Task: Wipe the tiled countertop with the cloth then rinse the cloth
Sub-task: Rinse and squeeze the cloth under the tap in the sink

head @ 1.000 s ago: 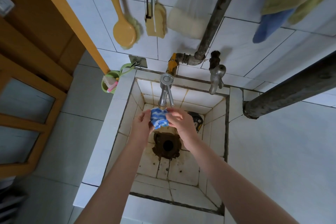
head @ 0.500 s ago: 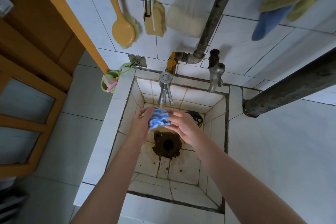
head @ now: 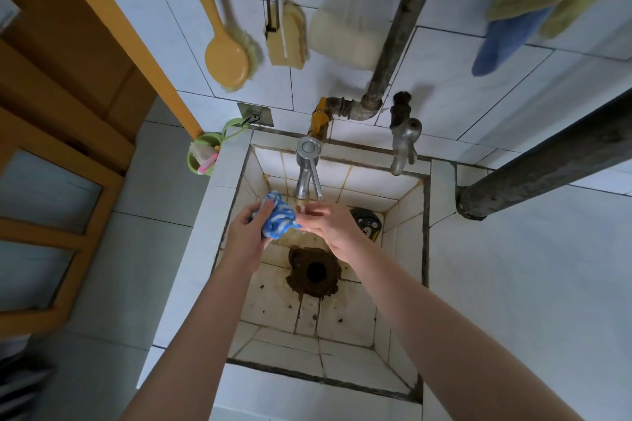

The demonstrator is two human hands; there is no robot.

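Cloth [head: 278,220], blue and white, bunched: just left of the tap [head: 306,174] spout. Your left hand [head: 246,236]: fingers curled round the cloth. Your right hand [head: 337,229]: fingers loosely extended beneath the tap spout, holding nothing.

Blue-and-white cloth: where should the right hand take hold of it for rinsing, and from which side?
Take the cloth by the bunched end that sticks out from the left hand toward the faucet. The left hand covers the other end, so only that side is free. Come from the right with the right hand, open just beside it, and pinch across the wad.
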